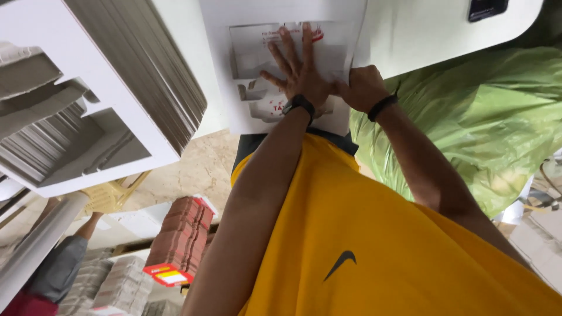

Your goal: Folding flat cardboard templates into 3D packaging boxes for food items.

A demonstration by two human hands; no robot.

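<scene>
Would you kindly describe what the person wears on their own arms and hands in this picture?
Both arms are bare up to the short sleeves of a yellow shirt with a small dark mark on it. The left hand has a black watch-like wrist strap above it; the right hand has a thin black wristband. No gloves or rings are visible.

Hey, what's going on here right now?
A person in a yellow shirt presses the left hand flat, fingers spread, on a white die-cut cardboard sheet lying on a white table. The right hand closes on the sheet's edge. A stack of similar flat sheets sits alongside, and a green plastic bag lies beside the table.
</scene>
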